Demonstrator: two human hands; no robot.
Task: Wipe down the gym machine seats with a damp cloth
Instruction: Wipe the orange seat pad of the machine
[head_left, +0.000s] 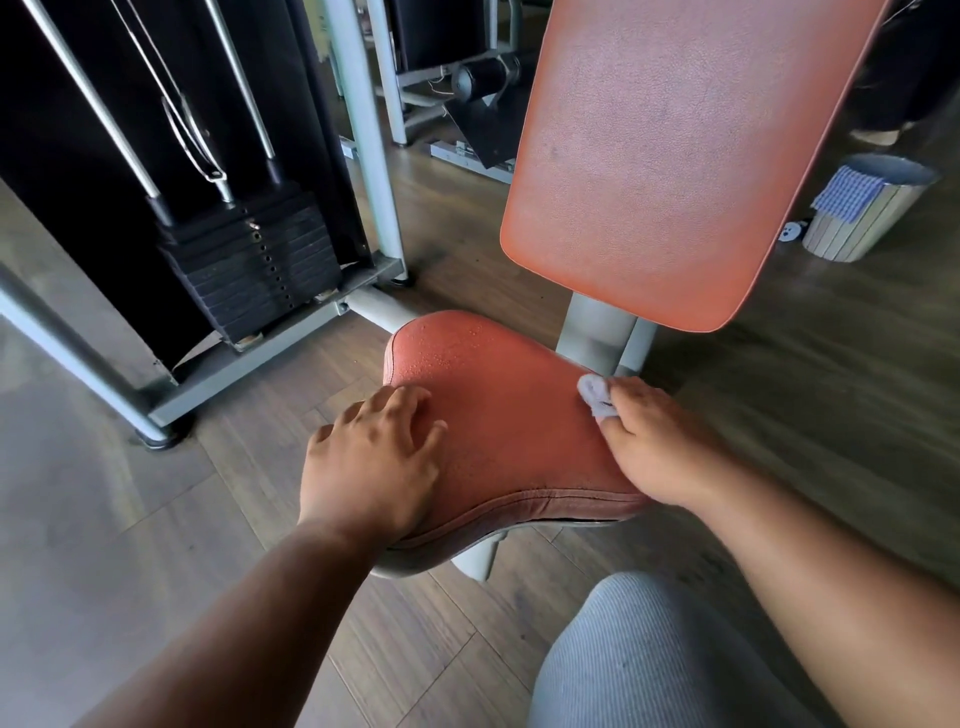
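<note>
Head view: wiping is underway on the orange seat (509, 431). The right hand (660, 447) grips a bunched damp cloth (592, 395) at the seat's rear edge; the left hand (374, 457) rests flat, fingers relaxed. Droplets remain forward-left, so the next stroke probably sweeps there.

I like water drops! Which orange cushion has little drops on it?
The lower one, the seat, under both hands. Droplets bead on its far left corner. The tall backrest behind it shows none.
</note>
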